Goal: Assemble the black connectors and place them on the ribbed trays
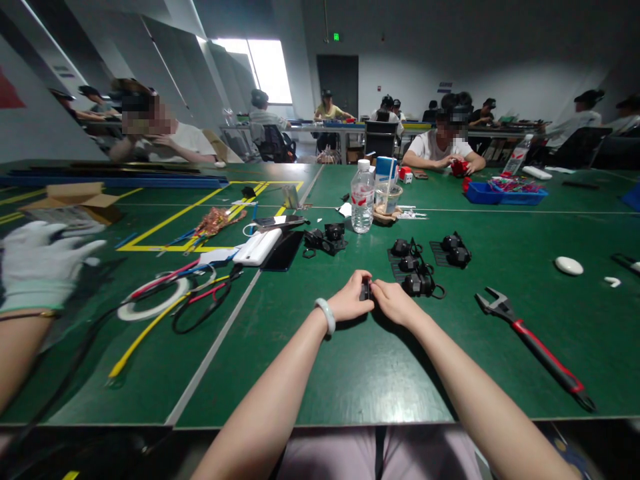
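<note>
Two bare hands meet above a green tabletop point(380, 387), the left hand point(350, 298) and the right hand point(395, 303) both closed by their fingertips on one small black part point(366, 289) directly before the worker. A pale bracelet point(326, 317) circles the left wrist. The table's smooth surface is crossed by pale seams and yellow tape lines point(170, 217); beyond it, a dim grey-walled room holds further worktables, a dark door point(338, 83) and a bright window point(270, 70). What shows of the part runs roughly away from the worker, but fingers cover most of it, and which end leads cannot be told.

Three clusters of black fittings lie past the hands: one to the left point(326, 239), two to the right, the outermost point(453, 250) holding two fittings. One adjustable wrench point(547, 353) lies aslant at right, its head away from the worker, its red-and-black handle running toward the near right. One white oval object point(569, 266) sits beyond it. At far left, one co-worker's gloved hand point(43, 263) spreads near a yellow cable point(145, 341). One water bottle point(363, 200) stands upright beside one cup point(388, 195); two people in white tops sit across the table.
</note>
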A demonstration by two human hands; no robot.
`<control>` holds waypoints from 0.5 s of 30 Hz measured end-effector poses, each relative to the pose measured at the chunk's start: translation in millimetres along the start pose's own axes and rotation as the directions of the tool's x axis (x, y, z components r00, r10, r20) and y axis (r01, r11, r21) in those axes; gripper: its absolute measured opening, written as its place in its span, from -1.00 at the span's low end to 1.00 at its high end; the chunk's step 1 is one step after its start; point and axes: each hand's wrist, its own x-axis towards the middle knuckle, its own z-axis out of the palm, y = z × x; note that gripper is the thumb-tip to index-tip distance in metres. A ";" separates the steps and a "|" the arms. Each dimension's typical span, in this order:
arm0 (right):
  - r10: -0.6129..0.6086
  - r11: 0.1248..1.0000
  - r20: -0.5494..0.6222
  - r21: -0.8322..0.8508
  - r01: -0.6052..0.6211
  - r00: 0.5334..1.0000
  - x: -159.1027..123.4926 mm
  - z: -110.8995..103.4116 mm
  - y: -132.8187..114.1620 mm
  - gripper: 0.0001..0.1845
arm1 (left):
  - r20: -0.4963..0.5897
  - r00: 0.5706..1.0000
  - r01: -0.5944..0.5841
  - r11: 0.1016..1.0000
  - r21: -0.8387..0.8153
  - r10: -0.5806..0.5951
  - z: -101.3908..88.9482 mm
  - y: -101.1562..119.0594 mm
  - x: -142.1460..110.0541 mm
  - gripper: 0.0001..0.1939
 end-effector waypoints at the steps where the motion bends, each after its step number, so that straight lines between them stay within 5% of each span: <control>1: 0.008 1.000 -0.010 0.003 -0.008 1.000 -0.2 -0.3 0.2 -0.65 | -0.003 1.000 -0.004 1.000 0.004 0.004 0.2 -0.4 0.0 -0.49; 10: -0.008 0.996 -0.179 0.086 0.023 0.984 -0.9 -6.0 -0.5 -0.67 | 0.011 1.000 0.005 1.000 -0.001 -0.005 -1.5 0.7 -0.6 -0.49; 15: -0.122 0.969 -0.508 0.124 0.213 0.853 -33.4 -27.8 -14.2 -0.73 | 0.020 0.999 0.034 0.999 -0.021 -0.033 -2.5 1.5 -4.1 -0.48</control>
